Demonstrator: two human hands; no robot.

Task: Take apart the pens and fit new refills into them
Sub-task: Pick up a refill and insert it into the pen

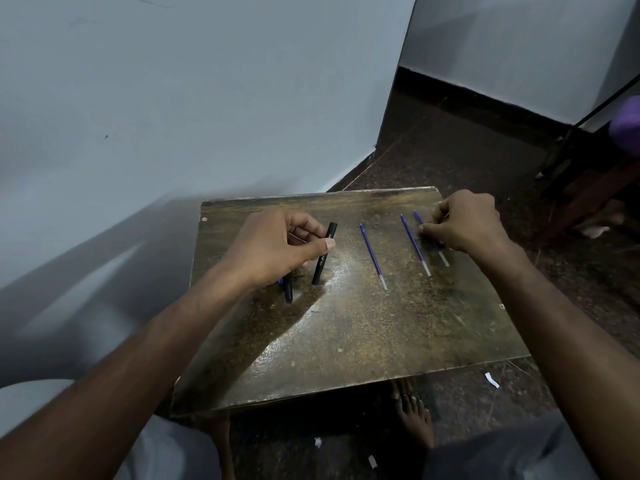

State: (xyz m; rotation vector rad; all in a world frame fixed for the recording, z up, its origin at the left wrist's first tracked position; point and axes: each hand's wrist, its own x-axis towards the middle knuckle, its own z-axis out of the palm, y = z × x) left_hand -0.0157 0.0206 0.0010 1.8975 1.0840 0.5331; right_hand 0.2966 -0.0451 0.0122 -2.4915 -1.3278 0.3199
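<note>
You're barely started: your left hand (273, 247) pinches a whole pen (324, 253) on the table's (363, 334) left, another pen (288, 292) beneath it. Your right hand (467, 221) pinches the far-right refill (431, 239); two refills (373, 256) wait between.

Three blue refills (374, 257), (415, 245), (420, 219); two black pens (323, 254), (288, 293).

Table top (363, 327): dull brown-olive, mottled and scratched, with a pale worn sheen near its middle. On its left part lies a black pen (323, 254) with light lettering along the barrel and a second black pen (288, 292) with a touch of blue beside it — on its right part three refills (373, 256), each purple-blue along most of its length and clear-whitish at the near end. Beyond the table the wall (173, 98) is pale grey-blue and the floor (450, 150) dark speckled brown — with white paper scraps (491, 380) by the table's near edge.
</note>
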